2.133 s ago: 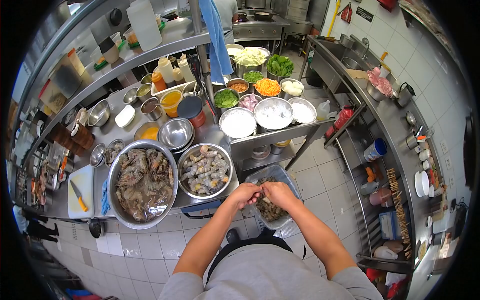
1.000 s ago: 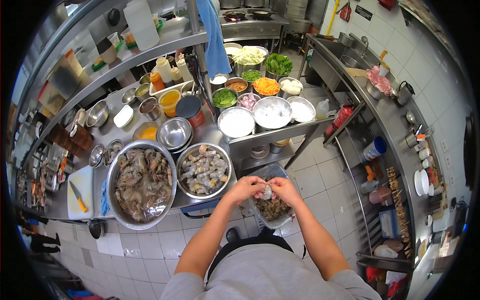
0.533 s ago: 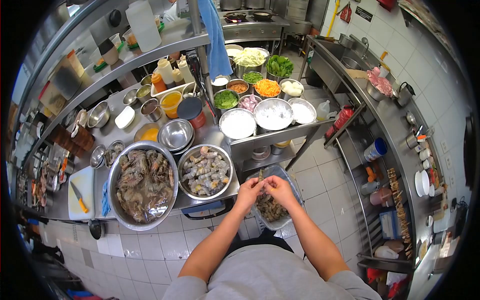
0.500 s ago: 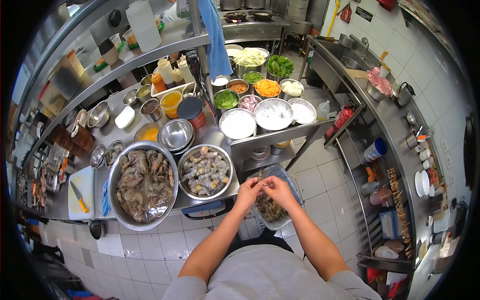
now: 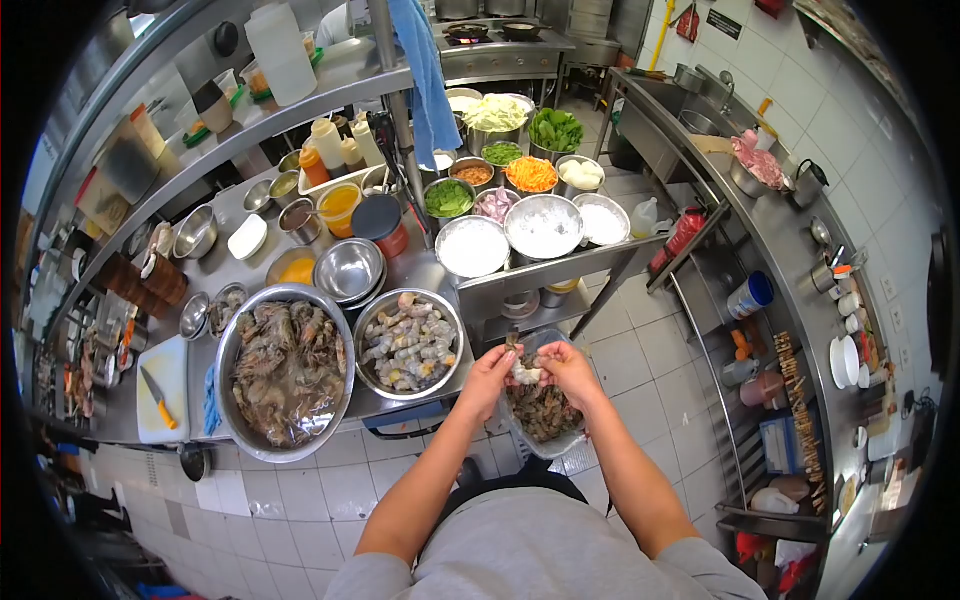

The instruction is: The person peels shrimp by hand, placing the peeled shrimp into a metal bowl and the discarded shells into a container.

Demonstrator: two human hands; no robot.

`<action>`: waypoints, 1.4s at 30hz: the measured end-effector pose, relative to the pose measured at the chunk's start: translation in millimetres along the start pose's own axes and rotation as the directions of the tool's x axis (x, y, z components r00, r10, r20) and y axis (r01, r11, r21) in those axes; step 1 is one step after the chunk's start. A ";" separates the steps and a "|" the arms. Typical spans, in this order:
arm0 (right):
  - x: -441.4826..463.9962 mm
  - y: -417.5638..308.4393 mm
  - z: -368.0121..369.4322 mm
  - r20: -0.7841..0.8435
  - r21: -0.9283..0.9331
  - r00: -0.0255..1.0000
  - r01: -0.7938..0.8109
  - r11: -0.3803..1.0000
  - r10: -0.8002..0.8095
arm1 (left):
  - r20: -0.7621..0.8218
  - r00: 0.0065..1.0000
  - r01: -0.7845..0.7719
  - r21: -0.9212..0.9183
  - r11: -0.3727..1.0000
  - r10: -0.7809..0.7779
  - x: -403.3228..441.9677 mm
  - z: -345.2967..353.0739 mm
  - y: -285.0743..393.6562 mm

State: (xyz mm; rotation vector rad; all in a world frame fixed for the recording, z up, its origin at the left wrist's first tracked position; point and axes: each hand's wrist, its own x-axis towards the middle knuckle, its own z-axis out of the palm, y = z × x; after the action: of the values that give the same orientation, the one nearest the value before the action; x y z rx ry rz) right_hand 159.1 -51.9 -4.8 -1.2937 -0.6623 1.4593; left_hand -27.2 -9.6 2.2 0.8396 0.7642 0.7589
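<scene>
Between my two hands is a shrimp (image 5: 525, 373), its pale flesh partly bared and a dark tail end sticking up. My left hand (image 5: 488, 377) pinches it from one side, my right hand (image 5: 566, 372) from the other. Below them stands a clear plastic bin (image 5: 583, 436) with dark shells and shrimp scraps (image 5: 541, 413) inside. To the left, a steel bowl (image 5: 459, 352) holds peeled grey shrimp (image 5: 409, 343). Beside that bowl, a larger steel basin (image 5: 226, 405) contains whole, unpeeled shrimp (image 5: 285, 365) in murky liquid.
A white cutting board (image 5: 165, 410) carries a knife with a yellow handle (image 5: 167, 412). Ahead stand pans of white powder (image 5: 473, 246) and shredded carrot (image 5: 531, 174). A blue cloth (image 5: 425, 90) hangs from the shelf post. Shelving and a counter (image 5: 775, 230) line the right side.
My hands have moved slightly apart, and the shrimp between them now shows more clearly. The camera view has shifted a little.
</scene>
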 end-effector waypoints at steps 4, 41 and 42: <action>-13.6 -19.3 9.4 0.092 0.061 0.996 -0.021 0.998 0.015 | 0.041 0.999 0.033 0.003 0.999 -0.033 1.4 -1.8 1.8; -22.5 -18.9 33.2 0.352 -0.739 0.931 0.338 0.583 -0.094 | 0.157 0.931 0.289 0.236 0.928 -0.330 -22.5 -52.6 54.3; -21.7 -16.5 33.8 0.353 -0.739 0.931 0.339 0.583 -0.094 | 0.161 0.936 0.264 0.268 0.927 -0.313 -24.9 -52.1 55.8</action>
State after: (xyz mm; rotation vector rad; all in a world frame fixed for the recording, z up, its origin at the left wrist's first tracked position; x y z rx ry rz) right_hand 130.4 -59.2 27.1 -1.5804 -1.7605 1.1537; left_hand -97.5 13.8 33.0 0.9804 0.7871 0.3124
